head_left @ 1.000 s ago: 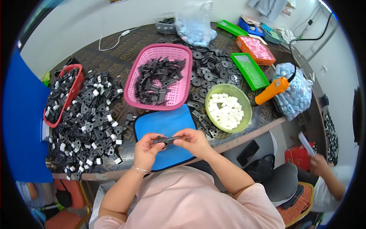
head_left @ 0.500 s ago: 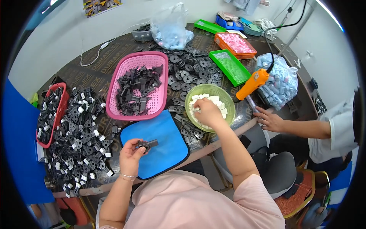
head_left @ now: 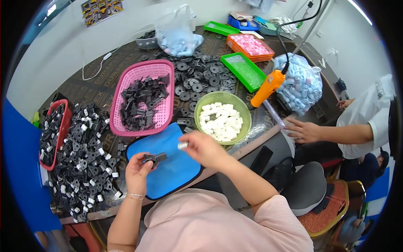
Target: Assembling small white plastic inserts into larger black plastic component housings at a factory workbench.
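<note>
My left hand (head_left: pixel 137 171) grips a black plastic part (head_left: pixel 156 158) above a blue mat (head_left: pixel 170 175) with a dark border. Between the fingertips of my right hand (head_left: pixel 204 150) is a small white plastic piece (head_left: pixel 183 145), held over the mat's right side, a short way from the black part. Just beyond that hand stands a round green basket (head_left: pixel 246 110) with many similar white pieces (head_left: pixel 222 122). A pink basket (head_left: pixel 168 107) of black parts (head_left: pixel 145 101) lies beyond the mat.
Black parts with white pieces fitted (head_left: pixel 86 159) are heaped at left beside a red basket (head_left: pixel 64 130). Black discs (head_left: pixel 201 77) cover the far middle. An orange power screwdriver (head_left: pixel 268 88) hangs at right, near a bag of blue pieces (head_left: pixel 300 86). A co-worker's hand (head_left: pixel 303 130) rests at the table edge.
My right hand has come out of the green basket with a white piece and moved left over the mat. My left hand keeps hold of the black part. The whole view has shifted slightly.
</note>
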{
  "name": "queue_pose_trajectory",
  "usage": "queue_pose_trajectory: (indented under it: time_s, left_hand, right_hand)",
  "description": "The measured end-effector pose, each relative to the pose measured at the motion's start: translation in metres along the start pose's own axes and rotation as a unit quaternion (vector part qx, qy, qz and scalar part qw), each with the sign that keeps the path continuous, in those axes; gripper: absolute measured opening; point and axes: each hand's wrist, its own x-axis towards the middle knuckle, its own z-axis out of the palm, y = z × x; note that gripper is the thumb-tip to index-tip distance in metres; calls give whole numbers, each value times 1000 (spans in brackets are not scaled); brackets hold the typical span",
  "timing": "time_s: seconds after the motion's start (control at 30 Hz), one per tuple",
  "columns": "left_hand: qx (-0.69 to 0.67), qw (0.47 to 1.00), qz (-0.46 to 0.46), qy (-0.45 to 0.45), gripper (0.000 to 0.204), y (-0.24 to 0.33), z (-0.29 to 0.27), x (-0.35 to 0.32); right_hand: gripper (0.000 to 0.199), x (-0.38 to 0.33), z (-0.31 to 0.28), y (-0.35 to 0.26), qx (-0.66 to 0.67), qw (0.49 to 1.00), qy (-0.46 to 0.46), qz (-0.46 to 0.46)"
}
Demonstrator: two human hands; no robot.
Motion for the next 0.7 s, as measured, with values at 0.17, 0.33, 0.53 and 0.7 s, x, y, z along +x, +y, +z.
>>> queue_pose_trajectory:
  time_s: [0.17, 0.33, 0.53, 0.7]
  left_hand:
    - [40, 998, 39, -24, 30, -2, 1, 6]
    - [96, 993, 43, -51, 26, -9, 10, 4]
    - [442, 870, 188, -112, 25, 6, 26, 11]
    - [518, 794, 281, -150, 26, 8, 30, 16]
  right_hand:
    - [43, -24, 54, 20, -65, 993, -85, 41]
    - [45, -22, 56, 16, -26, 994, -83, 58]
    - [49, -26, 58, 24, -1, 997, -71, 25]
    - [49, -27, 61, 29, -8, 999, -51, 4]
